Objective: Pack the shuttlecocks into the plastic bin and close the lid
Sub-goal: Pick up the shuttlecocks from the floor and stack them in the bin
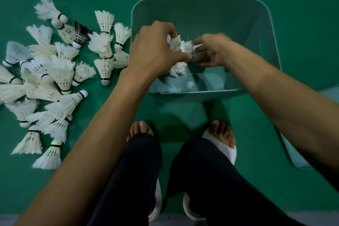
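Shuttlecocks (177,52), white feathered cones with rounded cork noses banded in black, are bunched between the two hands in the head view, over the open mouth of the pale blue-green, round-cornered plastic bin (201,2). The left hand (154,51) has its fingers curled round the bunch from above, and feather skirts stick out past its fingertips and below its palm. The right hand (212,49) pinches the other end of the same bunch between thumb and fingertips, so both hands are grasping. How many are in the bunch cannot be told. Below the fingers, on the bottom of the bin, lie a few pale blurred shapes that are probably shuttlecocks already dropped in. Well out to the side of the left hand's fingers, a loose heap (55,82) of many more lies on the green court floor (302,33), one dark-feathered shuttlecock (81,33) among them. Away from the right hand's fingers, outside the forearm, the pale blue plastic lid (298,161) lies flat on the floor, partly hidden. By the look of them, these will weigh almost nothing, so a loose hold should do. The feathers seem thin and brittle and likely to bend or fray if squeezed. The cork nose and the stiff quills just above the black band look like the safest places for fingertips. Cupping several skirts together, as here, probably calls for gentle pressure only.
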{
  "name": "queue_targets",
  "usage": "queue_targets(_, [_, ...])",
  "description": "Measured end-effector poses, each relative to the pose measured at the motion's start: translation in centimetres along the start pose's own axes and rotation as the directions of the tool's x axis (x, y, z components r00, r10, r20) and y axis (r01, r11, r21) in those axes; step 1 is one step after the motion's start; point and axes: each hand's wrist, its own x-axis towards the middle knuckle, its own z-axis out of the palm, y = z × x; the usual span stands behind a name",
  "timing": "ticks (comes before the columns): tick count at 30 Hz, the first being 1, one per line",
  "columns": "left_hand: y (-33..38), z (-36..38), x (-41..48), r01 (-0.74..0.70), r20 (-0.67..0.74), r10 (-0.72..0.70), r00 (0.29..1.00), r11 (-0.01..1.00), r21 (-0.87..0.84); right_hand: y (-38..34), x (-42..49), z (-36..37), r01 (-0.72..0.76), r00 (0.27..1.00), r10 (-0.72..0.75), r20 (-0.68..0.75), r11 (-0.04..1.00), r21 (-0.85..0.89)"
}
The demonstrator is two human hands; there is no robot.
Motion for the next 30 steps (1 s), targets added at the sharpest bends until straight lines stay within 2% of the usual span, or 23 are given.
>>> queue_targets(2, [0.0, 0.8, 0.0, -0.029, 0.028, 0.028, 0.999, 0.999, 0.037, 0.4, -1.5, -2.3, 0.123, 0.991, -0.121, -0.049, 0.992, 0.036])
queue_targets(5, [0.2, 2.3, 0.1, -0.031, 0.061, 0.028, 0.998, 0.997, 0.064, 0.9, -4.6, -3.9, 0.327, 0.935, -0.334, 0.118, 0.942, 0.073])
queue_targets(6, [0.5, 2.8, 0.0, -0.035, 0.077, 0.030, 0.997, 0.997, 0.064, 1.0, -5.3, -4.0, 0.376, 0.913, -0.377, 0.158, 0.926, 0.036])
queue_targets(8, [1.1, 3.7, -0.1, -0.040, 0.103, 0.034, 0.994, 0.998, 0.056, 1.1, -5.6, -3.5, 0.439, 0.895, -0.423, 0.145, 0.892, -0.108])
queue_targets(10, [1.4, 4.4, -0.3, -0.039, 0.116, 0.035, 0.993, 0.999, 0.036, 1.3, -5.1, -2.9, 0.433, 0.901, -0.428, 0.068, 0.883, -0.180])
queue_targets(12, [1.3, 4.8, -0.3, -0.032, 0.123, 0.028, 0.992, 0.999, 0.032, 1.6, -4.5, -2.3, 0.374, 0.926, -0.375, 0.033, 0.908, -0.188])
queue_targets(16, [1.1, 4.5, 0.1, -0.019, 0.130, 0.012, 0.991, 0.999, 0.049, 1.6, -3.7, -1.6, 0.235, 0.970, -0.229, 0.078, 0.968, -0.089])
queue_targets(20, [1.2, 4.7, 0.6, -0.013, 0.187, 0.003, 0.982, 0.998, 0.055, 1.5, -2.4, -1.6, 0.194, 0.978, -0.199, -0.057, 0.978, -0.082])
queue_targets(22, [1.1, 4.4, 0.9, 0.059, 0.169, -0.047, 0.985, 0.996, -0.064, 2.0, -1.4, -2.5, 0.181, 0.967, -0.200, -0.161, 0.976, -0.122])
queue_targets(24, [0.8, 4.1, 1.4, 0.200, 0.122, -0.175, 0.977, 0.948, -0.247, 2.7, -0.3, -3.7, 0.153, 0.947, -0.193, -0.257, 0.974, -0.169])
queue_targets(27, [0.7, 3.8, 2.7, 0.433, 0.148, -0.413, 0.899, 0.783, -0.447, 3.2, 0.5, -4.3, 0.098, 0.935, -0.151, -0.320, 0.979, -0.178])
queue_targets(30, [1.0, 3.7, 3.8, 0.618, 0.306, -0.546, 0.780, 0.592, -0.518, 2.6, 1.4, -3.0, 0.085, 0.937, -0.133, -0.322, 0.984, -0.157])
